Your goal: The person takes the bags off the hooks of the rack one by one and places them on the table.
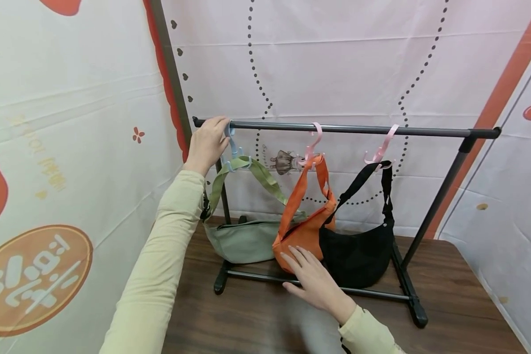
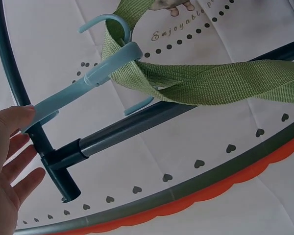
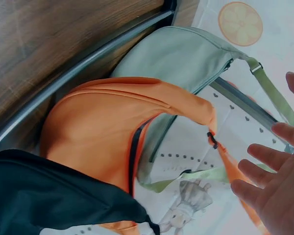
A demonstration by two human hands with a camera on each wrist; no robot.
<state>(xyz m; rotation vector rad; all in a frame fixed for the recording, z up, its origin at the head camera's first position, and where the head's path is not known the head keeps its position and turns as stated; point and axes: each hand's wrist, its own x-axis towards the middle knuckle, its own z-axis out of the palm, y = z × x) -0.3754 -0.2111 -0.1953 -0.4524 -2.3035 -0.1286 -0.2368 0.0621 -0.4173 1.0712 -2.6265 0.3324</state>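
At the left end of the black rail (image 1: 283,126), my left hand (image 1: 208,142) pinches the top of a light blue hook (image 2: 83,83) between thumb and fingers. The green strap (image 2: 225,81) of a sage green bag (image 1: 248,242) hangs from this hook. My right hand (image 1: 311,278), fingers spread and holding nothing, hovers low in front of an orange bag (image 1: 307,231). To that bag's right is a black bag (image 1: 358,255). Pink hooks carry both of these bags on the rail.
The rack's lower bar (image 1: 265,278) and feet (image 1: 418,314) stand on a dark wooden table (image 1: 230,319). Printed white cloth (image 1: 336,73) hangs behind and along both sides. The orange and black bags overlap closely.
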